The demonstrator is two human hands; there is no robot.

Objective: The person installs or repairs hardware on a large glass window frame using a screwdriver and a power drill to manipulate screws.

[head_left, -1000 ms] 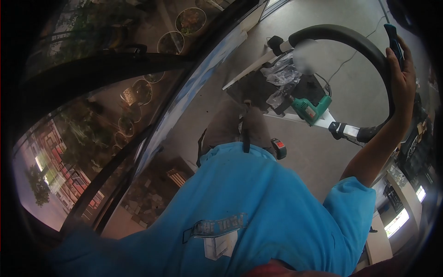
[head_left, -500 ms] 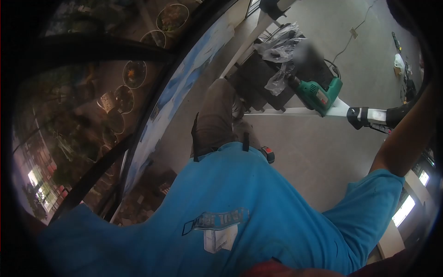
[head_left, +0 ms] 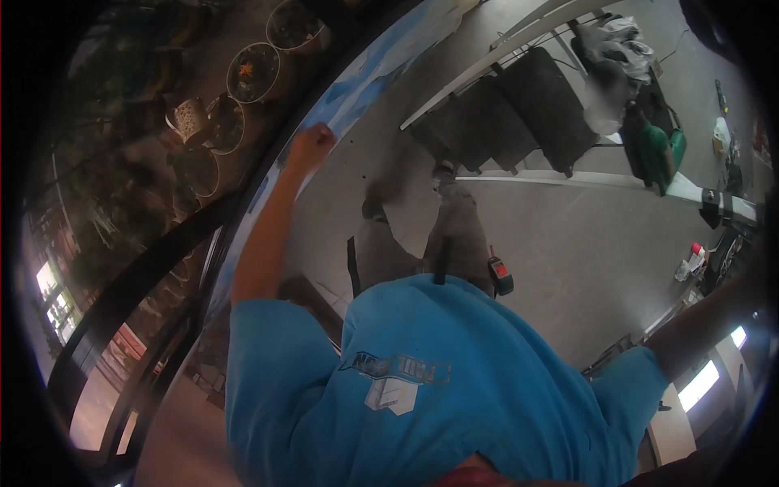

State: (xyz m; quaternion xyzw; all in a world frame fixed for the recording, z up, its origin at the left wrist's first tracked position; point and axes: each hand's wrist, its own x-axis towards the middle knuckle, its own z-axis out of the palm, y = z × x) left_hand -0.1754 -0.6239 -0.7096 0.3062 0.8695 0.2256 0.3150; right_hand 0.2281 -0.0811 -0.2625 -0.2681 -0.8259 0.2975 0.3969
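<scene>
I'm up on the ladder [head_left: 527, 105]. Left hand [head_left: 312, 146] clenched, pressed to the window frame [head_left: 357, 77]; right hand out of frame, can't tell. Best to keep weight centred on the treads. Green drill [head_left: 653, 154] on top shelf. Planters [head_left: 253, 69] outside hold plants.

Looked like an indoor work site, person stood high on a stepladder [head_left: 519, 114] over bare concrete floor [head_left: 584, 268], green drill [head_left: 653, 154] on it, glass wall [head_left: 154, 211], potted plants [head_left: 253, 71] below
</scene>
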